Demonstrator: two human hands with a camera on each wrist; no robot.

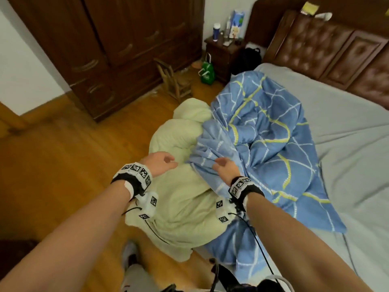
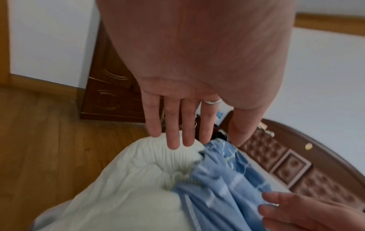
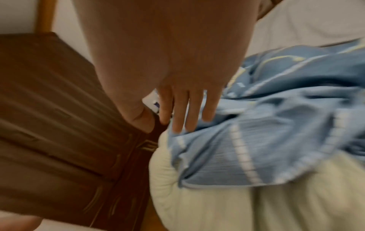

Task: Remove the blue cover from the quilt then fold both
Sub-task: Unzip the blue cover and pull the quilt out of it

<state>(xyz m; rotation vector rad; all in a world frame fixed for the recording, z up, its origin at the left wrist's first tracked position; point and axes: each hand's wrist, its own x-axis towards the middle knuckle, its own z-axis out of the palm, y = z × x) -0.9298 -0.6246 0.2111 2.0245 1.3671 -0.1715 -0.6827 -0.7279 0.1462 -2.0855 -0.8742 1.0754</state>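
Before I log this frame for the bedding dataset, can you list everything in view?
blue cover: 1, blue with yellow and white lines, bunched on the bed
quilt: 1, pale green, partly out, hanging over the bed edge
bed sheet: 1, grey
headboard: 1, brown, tufted
wardrobe: 1, dark brown
nightstand: 1, dark brown, cluttered
small chair: 1, wooden
green bag: 1, on floor
left hand: open, above quilt
right hand: open, at cover's edge

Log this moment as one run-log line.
left hand open over quilt | right hand open at cover edge | cover partly off quilt
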